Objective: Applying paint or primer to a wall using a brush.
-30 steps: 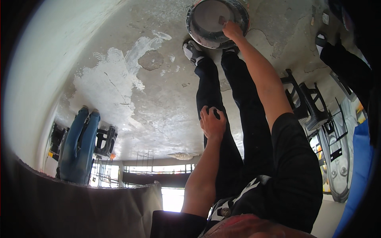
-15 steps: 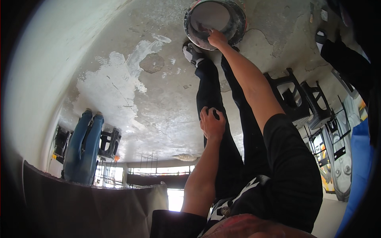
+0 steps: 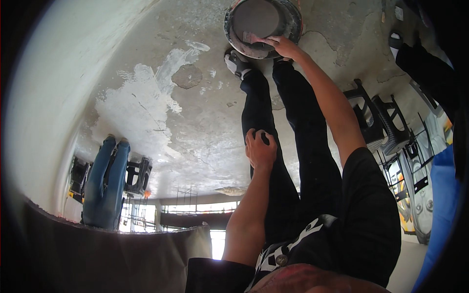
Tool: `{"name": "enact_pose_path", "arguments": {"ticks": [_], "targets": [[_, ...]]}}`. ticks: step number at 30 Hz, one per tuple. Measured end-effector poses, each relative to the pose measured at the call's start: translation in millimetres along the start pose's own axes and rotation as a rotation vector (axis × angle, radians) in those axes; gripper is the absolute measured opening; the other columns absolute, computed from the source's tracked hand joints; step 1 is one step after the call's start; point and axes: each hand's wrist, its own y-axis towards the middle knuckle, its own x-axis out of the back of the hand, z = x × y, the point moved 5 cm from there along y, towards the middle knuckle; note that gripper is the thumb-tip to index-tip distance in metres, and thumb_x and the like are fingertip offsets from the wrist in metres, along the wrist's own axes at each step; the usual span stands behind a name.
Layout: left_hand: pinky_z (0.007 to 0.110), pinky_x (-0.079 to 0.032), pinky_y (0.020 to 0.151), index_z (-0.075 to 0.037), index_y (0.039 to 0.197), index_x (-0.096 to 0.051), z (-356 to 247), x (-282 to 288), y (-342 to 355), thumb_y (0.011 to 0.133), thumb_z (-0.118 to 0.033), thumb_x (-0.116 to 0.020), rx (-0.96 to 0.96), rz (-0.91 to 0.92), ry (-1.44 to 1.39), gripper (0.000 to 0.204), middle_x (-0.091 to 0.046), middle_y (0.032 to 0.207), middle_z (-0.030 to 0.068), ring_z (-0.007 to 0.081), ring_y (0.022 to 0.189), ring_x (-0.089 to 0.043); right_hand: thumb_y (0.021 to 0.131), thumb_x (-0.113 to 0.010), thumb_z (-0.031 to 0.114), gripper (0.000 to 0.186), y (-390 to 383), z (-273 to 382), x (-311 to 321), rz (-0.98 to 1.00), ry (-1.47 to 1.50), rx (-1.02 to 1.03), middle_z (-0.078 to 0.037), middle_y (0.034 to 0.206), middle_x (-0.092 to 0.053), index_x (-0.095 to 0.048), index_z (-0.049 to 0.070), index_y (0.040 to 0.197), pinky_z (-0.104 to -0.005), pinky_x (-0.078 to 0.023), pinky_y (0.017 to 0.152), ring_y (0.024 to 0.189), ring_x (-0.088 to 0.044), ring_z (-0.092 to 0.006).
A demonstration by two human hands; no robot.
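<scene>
My right hand (image 3: 286, 47) is closed on the handle of a paintbrush (image 3: 254, 38) with a pinkish tint. The brush reaches over the near side of a round, dark, stained bucket (image 3: 292, 23). Smooth grey liquid (image 3: 255, 18) fills the middle of the bucket. Whether the bristle tips touch the liquid or the inner wall, I cannot tell. My left hand (image 3: 261, 150) rests on my left knee, its fingers loosely bent, the thumb apart, nothing held.
The concrete floor has white patches (image 3: 134, 97) and worn spots. Black stools (image 3: 364, 110) stand at the right, near another person's dark-trousered leg (image 3: 421, 71). On the left, a person in blue jeans (image 3: 103, 180) is beside more stools. A pale wall (image 3: 53, 102) runs along the left.
My right hand has shifted slightly right, and the brush has come into plainer view near the bucket's near side. My left hand stays on the knee.
</scene>
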Motion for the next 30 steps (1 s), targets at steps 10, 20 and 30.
{"name": "enact_pose_path", "arguments": {"ticks": [10,20,30], "targets": [[0.048,-0.044,0.104,-0.009,0.111,-0.069,20.4,13.9,4.0,0.092,-0.030,-0.057,0.048,-0.020,0.009,0.030,-0.053,0.136,0.0142,0.0335,0.131,-0.049,0.101,-0.042,0.026,0.045,-12.8,62.3,14.1,0.254,0.051,-0.433,-0.014,0.137,-0.061,-0.056,0.013,0.142,-0.0449,-0.059,0.085,0.117,-0.063,-0.0344],[0.048,-0.045,0.102,-0.010,0.111,-0.069,27.0,10.4,1.1,0.092,-0.031,-0.058,0.043,-0.039,0.028,0.030,-0.053,0.136,0.0134,0.0342,0.128,-0.052,0.090,-0.059,0.029,0.033,14.0,19.0,31.4,-0.115,-0.367,-0.449,-0.021,0.110,-0.072,-0.070,0.009,0.114,-0.0508,-0.058,0.080,0.099,-0.070,-0.0397],[0.049,-0.045,0.101,-0.008,0.110,-0.068,24.5,5.4,-2.5,0.092,-0.029,-0.058,0.022,-0.066,0.002,0.029,-0.053,0.135,0.0149,0.0344,0.129,-0.050,0.091,-0.060,0.026,0.032,56.2,1.8,3.0,-0.186,-0.225,-0.504,-0.021,0.110,-0.071,-0.065,0.007,0.116,-0.0518,-0.056,0.087,0.104,-0.068,-0.0418]]}}
